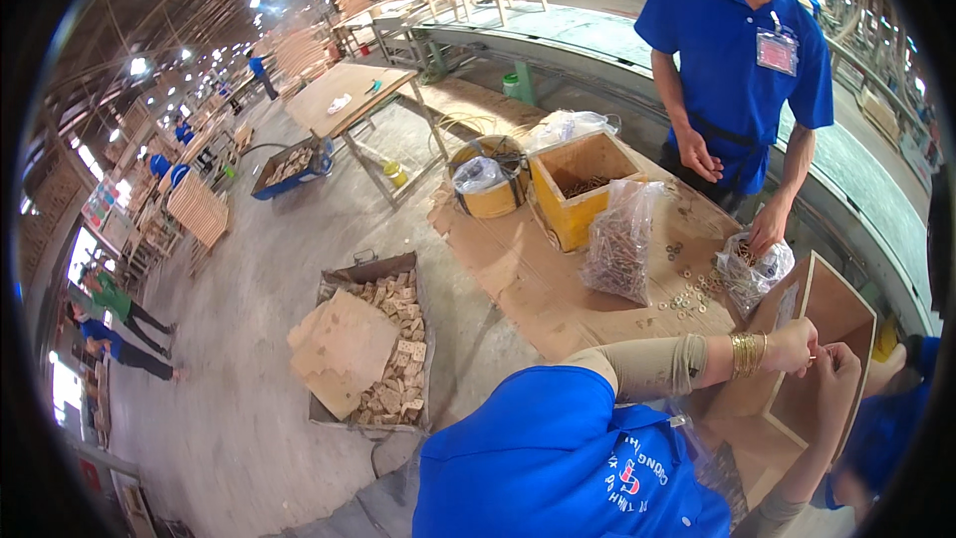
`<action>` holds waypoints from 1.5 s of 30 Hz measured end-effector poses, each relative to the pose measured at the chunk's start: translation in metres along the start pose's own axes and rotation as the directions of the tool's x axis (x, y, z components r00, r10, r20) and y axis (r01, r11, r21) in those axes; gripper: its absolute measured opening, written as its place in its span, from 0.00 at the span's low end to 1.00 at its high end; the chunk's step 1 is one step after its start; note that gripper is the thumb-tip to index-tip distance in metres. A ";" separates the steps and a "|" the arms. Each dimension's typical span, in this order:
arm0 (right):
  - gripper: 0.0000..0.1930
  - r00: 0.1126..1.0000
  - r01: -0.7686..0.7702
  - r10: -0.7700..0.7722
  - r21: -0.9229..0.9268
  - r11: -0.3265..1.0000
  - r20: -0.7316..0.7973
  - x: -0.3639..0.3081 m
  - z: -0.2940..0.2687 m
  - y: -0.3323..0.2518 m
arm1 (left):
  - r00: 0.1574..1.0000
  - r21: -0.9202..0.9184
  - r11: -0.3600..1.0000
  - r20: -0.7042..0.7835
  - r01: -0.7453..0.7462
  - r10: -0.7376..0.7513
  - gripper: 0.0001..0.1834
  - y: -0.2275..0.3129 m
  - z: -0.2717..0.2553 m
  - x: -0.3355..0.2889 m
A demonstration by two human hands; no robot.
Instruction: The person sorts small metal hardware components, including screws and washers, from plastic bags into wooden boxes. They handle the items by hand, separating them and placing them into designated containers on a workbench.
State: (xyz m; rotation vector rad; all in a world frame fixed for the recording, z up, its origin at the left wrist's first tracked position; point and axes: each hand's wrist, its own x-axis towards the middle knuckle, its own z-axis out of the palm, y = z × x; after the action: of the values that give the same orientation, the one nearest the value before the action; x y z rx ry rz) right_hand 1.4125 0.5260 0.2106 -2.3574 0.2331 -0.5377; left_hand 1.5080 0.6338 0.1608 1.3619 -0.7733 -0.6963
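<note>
My left hand [792, 347], with gold bangles [747, 354] at the wrist, meets my right hand [838, 377] above an open wooden box [817, 339] at the right. Both hands are closed, fingertips pinched together around something too small to make out. Left of them, a clear plastic bag [772, 284] of small hardware stands on the cardboard-covered table. A co-worker's hand [767, 229] reaches into its top. Nearby, a larger plastic bag [617, 249] is full of bolts. Loose metal washers [697, 297] lie scattered between the two bags.
A yellow wooden box [573, 214] with bolts inside stands farther back, beside a round yellow tub [488, 194]. On the floor at left sits a crate [423, 384] of small wood blocks, partly under a cardboard sheet [344, 349]. The co-worker in blue [737, 50] stands across the table.
</note>
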 end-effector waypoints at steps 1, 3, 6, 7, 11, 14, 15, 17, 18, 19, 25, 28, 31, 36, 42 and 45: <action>0.08 1.000 -0.001 0.001 0.035 0.999 0.023 0.002 0.002 0.003 | 1.000 0.005 1.000 -0.005 0.001 -0.001 0.05 0.000 -0.001 0.000; 0.08 0.999 -0.005 0.003 0.043 0.999 0.040 0.003 0.005 0.001 | 1.000 0.015 1.000 -0.010 0.013 -0.013 0.05 0.000 -0.002 -0.003; 0.08 0.999 0.045 -0.046 0.028 0.999 0.015 0.005 0.014 0.008 | 0.999 0.048 0.998 -0.005 0.042 -0.042 0.05 -0.004 -0.008 -0.002; 0.08 0.998 0.065 -0.065 0.003 0.998 0.005 0.004 0.017 0.007 | 0.999 0.030 0.999 -0.017 0.037 -0.036 0.05 -0.006 -0.008 -0.002; 0.09 0.998 0.038 -0.040 0.065 0.997 0.037 -0.003 0.026 0.015 | 0.996 0.045 0.995 -0.021 0.086 -0.085 0.06 0.001 -0.013 -0.004; 0.11 0.991 -0.065 0.036 0.237 0.969 0.126 -0.006 0.025 0.015 | 0.998 0.029 0.998 -0.014 0.055 -0.055 0.06 -0.006 -0.011 0.004; 0.11 0.992 -0.076 0.042 0.286 0.955 0.121 -0.007 0.026 0.024 | 1.000 0.009 1.000 -0.006 0.028 -0.028 0.06 -0.005 -0.010 0.005; 0.11 0.995 -0.066 0.038 0.334 0.940 0.089 -0.008 0.028 0.042 | 0.998 -0.020 0.998 0.013 0.065 -0.065 0.08 -0.003 -0.008 0.008; 0.11 0.997 -0.060 0.037 0.357 0.932 0.071 -0.009 0.028 0.049 | 0.997 -0.039 0.996 0.007 0.078 -0.078 0.08 -0.002 -0.005 0.009; 0.10 0.997 -0.077 0.060 0.380 0.922 0.057 -0.009 0.028 0.056 | 0.996 -0.057 0.994 0.002 0.091 -0.091 0.09 -0.001 -0.004 0.010; 0.05 0.983 -0.107 0.175 0.613 0.783 -0.052 -0.009 0.030 0.083 | 0.989 0.027 0.989 -0.007 0.147 -0.147 0.08 -0.002 0.000 0.018; 0.05 0.967 -0.248 0.220 0.693 0.677 0.131 -0.010 0.024 0.068 | 0.989 0.108 0.983 0.007 0.149 -0.151 0.07 -0.004 0.001 0.020; 0.06 0.965 -0.257 0.221 0.662 0.704 0.140 -0.013 0.027 0.075 | 0.986 0.085 0.982 0.009 0.167 -0.169 0.07 -0.005 0.002 0.020; 0.07 0.985 -0.157 0.166 0.611 0.776 0.042 -0.028 0.011 0.124 | 0.977 0.211 0.971 0.154 0.116 -0.151 0.07 0.009 0.018 0.019; 0.10 0.918 -0.395 0.325 0.587 0.707 0.225 -0.020 0.002 0.058 | 0.817 0.514 0.682 0.532 -0.520 0.222 0.08 -0.029 -0.020 0.042; 0.14 0.864 -0.469 0.484 0.574 0.671 0.141 -0.021 -0.013 0.063 | 0.914 0.362 0.919 0.299 0.157 -0.274 0.10 -0.001 -0.008 0.048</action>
State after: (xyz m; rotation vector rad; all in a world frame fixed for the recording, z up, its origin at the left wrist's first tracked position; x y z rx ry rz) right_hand 1.3865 0.4780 0.1706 -1.5807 0.5873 -0.3115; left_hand 1.5425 0.6000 0.1636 1.6747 -1.0627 -1.0370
